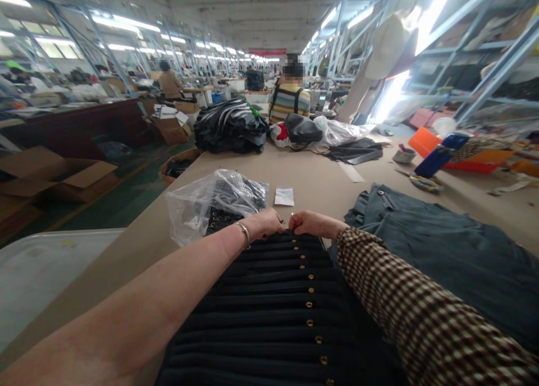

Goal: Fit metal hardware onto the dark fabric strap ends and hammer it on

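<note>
Layered black fabric pieces (pixel 261 304) lie overlapped in a long row before me, each with a small gold-coloured metal fitting (pixel 310 304) near its right side. At the far end of this row, my left hand (pixel 267 223) has its fingers closed on the edge of a black fabric piece. Close beside it, my right hand (pixel 314 224) is pinched at the same edge, with a tiny metal glint at the fingertips. The fingers hide most of what lies between them. Just left of the hands, a clear plastic bag (pixel 185 212) holds more dark pieces with metal rings.
A small white paper (pixel 284 196) lies beyond my hands on the brown table (pixel 303 170). Dark grey garments (pixel 442 251) are piled at the right, near scissors (pixel 425 184) and a blue object (pixel 440 155). A black fabric stack (pixel 229 128) stands farther back. Co-workers sit ahead.
</note>
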Demonstrator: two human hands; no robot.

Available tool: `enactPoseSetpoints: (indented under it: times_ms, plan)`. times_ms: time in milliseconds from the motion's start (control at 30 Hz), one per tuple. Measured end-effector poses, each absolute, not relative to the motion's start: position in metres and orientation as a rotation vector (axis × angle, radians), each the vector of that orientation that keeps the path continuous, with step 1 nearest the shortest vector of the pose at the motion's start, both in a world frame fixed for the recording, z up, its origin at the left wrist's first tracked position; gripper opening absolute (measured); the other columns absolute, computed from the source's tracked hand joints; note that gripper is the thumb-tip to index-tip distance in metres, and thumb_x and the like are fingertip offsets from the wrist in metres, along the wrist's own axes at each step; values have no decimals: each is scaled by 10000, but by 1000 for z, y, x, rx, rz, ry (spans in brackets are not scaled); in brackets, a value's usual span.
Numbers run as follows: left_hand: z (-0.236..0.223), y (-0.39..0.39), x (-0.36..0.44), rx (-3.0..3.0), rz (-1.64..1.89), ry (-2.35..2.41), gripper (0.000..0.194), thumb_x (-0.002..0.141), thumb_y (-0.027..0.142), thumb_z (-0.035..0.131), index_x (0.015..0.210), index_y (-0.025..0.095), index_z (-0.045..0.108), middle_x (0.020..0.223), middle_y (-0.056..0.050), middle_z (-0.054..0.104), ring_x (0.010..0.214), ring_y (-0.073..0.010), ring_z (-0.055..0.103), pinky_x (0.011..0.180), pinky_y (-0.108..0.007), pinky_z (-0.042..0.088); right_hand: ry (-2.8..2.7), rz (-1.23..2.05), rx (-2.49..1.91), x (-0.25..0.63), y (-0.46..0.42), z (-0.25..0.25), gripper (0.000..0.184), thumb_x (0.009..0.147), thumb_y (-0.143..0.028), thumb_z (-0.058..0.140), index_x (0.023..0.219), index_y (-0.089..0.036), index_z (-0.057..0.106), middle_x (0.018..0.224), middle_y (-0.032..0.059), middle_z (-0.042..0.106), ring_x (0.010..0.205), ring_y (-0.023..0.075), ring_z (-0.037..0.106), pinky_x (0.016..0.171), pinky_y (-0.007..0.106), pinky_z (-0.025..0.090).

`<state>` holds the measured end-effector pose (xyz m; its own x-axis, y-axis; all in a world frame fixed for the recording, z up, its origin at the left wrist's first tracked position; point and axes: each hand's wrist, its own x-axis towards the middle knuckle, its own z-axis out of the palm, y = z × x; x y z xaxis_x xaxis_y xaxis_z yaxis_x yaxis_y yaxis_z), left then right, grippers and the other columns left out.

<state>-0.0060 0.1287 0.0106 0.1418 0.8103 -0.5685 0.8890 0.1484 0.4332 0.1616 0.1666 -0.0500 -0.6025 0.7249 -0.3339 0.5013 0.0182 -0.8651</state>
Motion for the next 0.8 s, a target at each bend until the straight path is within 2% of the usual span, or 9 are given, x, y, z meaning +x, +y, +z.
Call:
enactPoseSetpoints:
  times_ms: [200, 433, 567, 667, 800]
  plan:
    - [6, 131, -10, 1730, -206, 1685, 304, 883, 363, 559, 1094, 145, 586, 1085, -62, 617, 933, -192, 611, 799, -390, 528, -2117, 1477, -1397, 152, 161, -41, 301, 555, -24, 543, 807, -165, 628, 589, -72, 589, 513, 74, 489, 510, 185, 361]
    - [-6, 134, -25, 1825, -160, 1677, 275, 883, 365, 560, 1028, 136, 604, 1000, -45, 636, 860, -168, 621, 752, -357, 535, -2074, 1440, -1368, 150, 154, -33, 273, 595, -15, 552, 816, -148, 640, 576, -60, 588, 500, 82, 497, 493, 193, 360]
    - [0, 131, -29, 1865, -79, 1660, 265, 881, 372, 561, 974, 129, 613, 938, -29, 639, 807, -154, 619, 714, -332, 533, -1984, 1338, -1260, 141, 151, -29, 119, 695, -143, 591, 801, -151, 643, 690, -21, 635, 641, 98, 547, 599, 205, 404]
    - [7, 127, -28, 1873, 3, 1631, 268, 875, 381, 564, 945, 128, 616, 904, -16, 633, 781, -151, 611, 690, -318, 524, -1938, 1354, -1161, 128, 147, -25, 138, 707, -244, 626, 809, -152, 641, 710, -12, 641, 659, 105, 554, 608, 213, 414]
    - [12, 121, -25, 1836, 130, 1585, 220, 792, 337, 648, 797, 117, 649, 637, 35, 552, 610, -118, 546, 573, -248, 437, -1877, 1372, -1140, 121, 143, -21, 87, 677, -225, 634, 709, -149, 606, 607, -28, 592, 567, 85, 505, 541, 203, 388]
